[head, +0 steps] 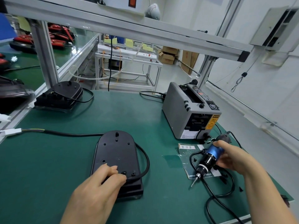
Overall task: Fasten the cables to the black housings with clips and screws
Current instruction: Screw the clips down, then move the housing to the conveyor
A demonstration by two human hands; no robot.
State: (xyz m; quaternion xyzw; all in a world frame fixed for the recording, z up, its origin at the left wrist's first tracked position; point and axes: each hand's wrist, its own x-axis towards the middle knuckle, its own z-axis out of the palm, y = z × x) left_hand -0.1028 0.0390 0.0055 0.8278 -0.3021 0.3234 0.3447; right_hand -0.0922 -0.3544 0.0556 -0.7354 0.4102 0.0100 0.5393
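Cable is lying under your left hand, whose curled fingers are pinning it to the near end of the black housing, just beside what looks like a clip. Your right hand is gripping the electric screwdriver, well apart from the housing. The cable is looping stiffly, so it is probably springy: hold it right at the clip. The housing is likely light, rigid plastic that slides on the green mat.

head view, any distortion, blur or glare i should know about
Head view: wide-angle lens splays the posts; parts at the left edge smear; soft sheen on the mat, no hard glare; housing, cable and screwdriver are sharp.
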